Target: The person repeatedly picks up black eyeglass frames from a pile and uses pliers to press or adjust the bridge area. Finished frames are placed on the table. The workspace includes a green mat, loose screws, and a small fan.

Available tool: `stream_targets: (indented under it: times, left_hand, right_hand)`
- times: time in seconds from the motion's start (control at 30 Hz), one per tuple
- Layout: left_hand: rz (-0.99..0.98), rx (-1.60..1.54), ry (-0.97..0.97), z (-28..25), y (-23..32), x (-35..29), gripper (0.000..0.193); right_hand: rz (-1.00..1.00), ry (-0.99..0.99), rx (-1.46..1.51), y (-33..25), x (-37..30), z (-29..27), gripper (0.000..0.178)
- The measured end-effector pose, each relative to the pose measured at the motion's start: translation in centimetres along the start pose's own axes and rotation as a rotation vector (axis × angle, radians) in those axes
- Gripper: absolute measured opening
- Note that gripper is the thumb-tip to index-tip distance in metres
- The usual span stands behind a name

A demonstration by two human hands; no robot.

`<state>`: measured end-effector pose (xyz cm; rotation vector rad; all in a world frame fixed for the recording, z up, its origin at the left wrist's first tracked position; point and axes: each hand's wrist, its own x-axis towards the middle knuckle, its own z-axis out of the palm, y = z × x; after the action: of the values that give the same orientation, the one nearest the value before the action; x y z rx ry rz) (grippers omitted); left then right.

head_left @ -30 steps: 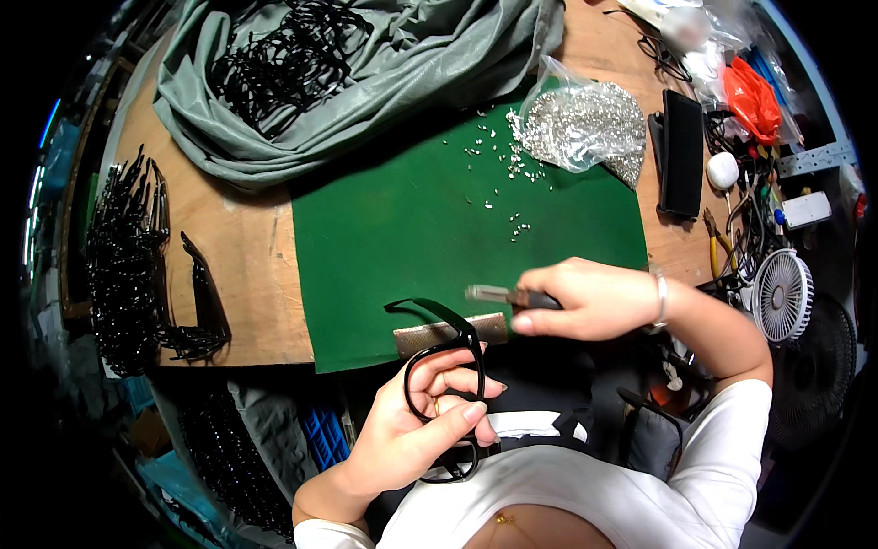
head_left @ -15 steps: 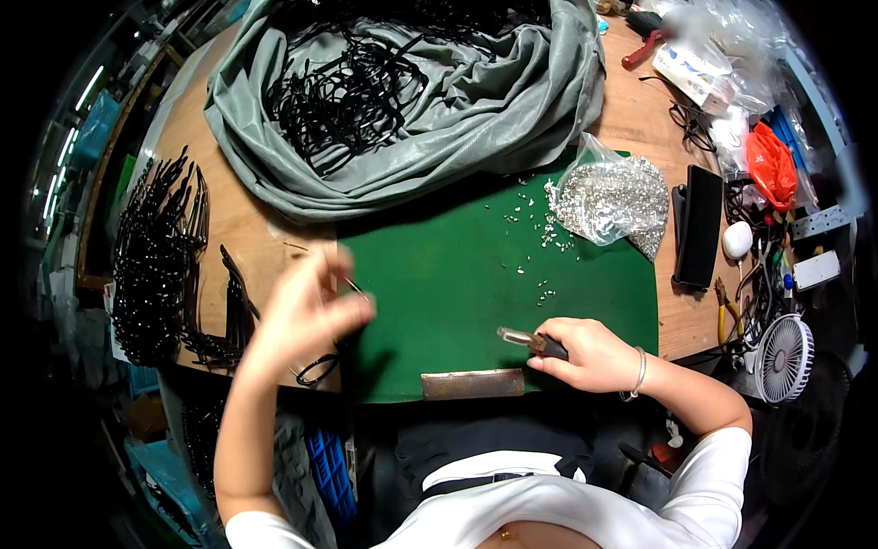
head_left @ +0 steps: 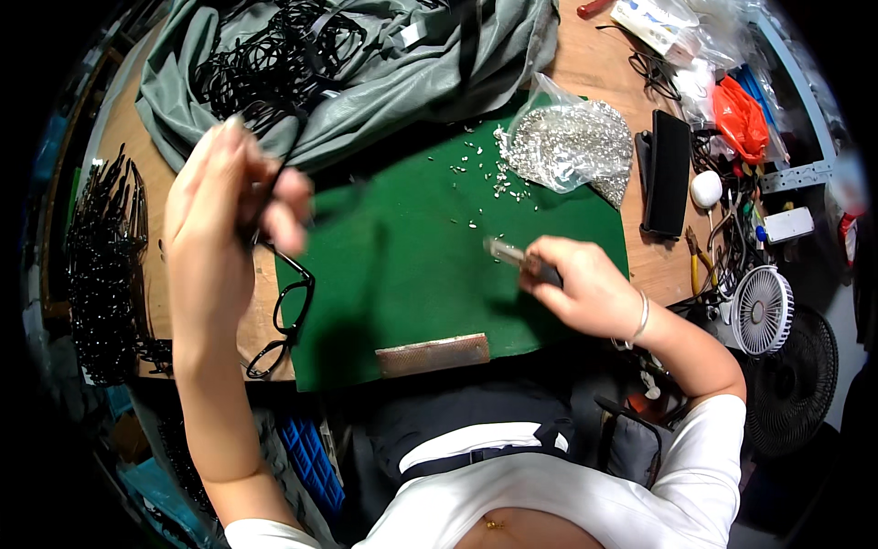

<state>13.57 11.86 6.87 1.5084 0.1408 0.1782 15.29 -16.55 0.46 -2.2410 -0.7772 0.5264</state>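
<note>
My left hand (head_left: 215, 197) is raised over the left part of the green mat (head_left: 402, 265), below the heaped grey cloth. Its fingers are closed around a thin black piece, too blurred to name. Below that hand, a black eyeglass frame (head_left: 305, 305) lies at the mat's left edge, reaching onto the wood. In my right hand (head_left: 585, 284) is a pair of pliers (head_left: 508, 253), metal nose pointing left over the mat, dark handle mostly inside the fist. Small silvery metal bits (head_left: 506, 181) are scattered beyond the pliers.
Grey cloth (head_left: 366, 133) holds tangled black strips (head_left: 265, 78). A clear bag of silvery bits (head_left: 585, 137) lies at the mat's far right. Glossy black pieces (head_left: 101, 274) are bunched at the left. A metal strip (head_left: 433, 355) edges the mat; a white fan (head_left: 763, 309) stands right.
My left hand has moved up and left, toward the cloth, and now has a dark blurred piece in it. The whole view has shifted. The right hand keeps hold of the pliers.
</note>
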Motion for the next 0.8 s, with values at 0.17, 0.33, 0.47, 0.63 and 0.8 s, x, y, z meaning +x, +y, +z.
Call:
stream_targets:
  times: [0.17, 0.33, 0.47, 0.63, 0.8]
  left_hand:
    - [-0.114, -0.391, 0.446, 3.9, 3.3, -9.3, 0.037]
    - [-0.313, -0.307, 0.083, 4.5, -0.2, -13.9, 0.062]
    - [-0.094, -0.18, -0.043, 5.9, -4.0, -14.4, 0.092]
    - [-0.031, -0.235, -0.229, 6.2, -4.4, -13.0, 0.094]
    - [0.105, 0.108, -0.181, 8.3, -5.8, -12.4, 0.088]
  right_hand:
    - [0.057, 0.056, -0.237, 1.5, 3.4, 1.4, 0.013]
    - [0.039, 0.022, -0.326, 1.3, 3.4, 2.2, 0.014]
    - [0.036, 0.014, -0.421, 1.5, 3.2, 2.3, 0.014]
    - [0.044, 0.049, -0.017, -1.4, 0.9, 0.6, 0.012]
    - [-0.029, 0.039, 0.467, -6.0, -2.6, 1.4, 0.013]
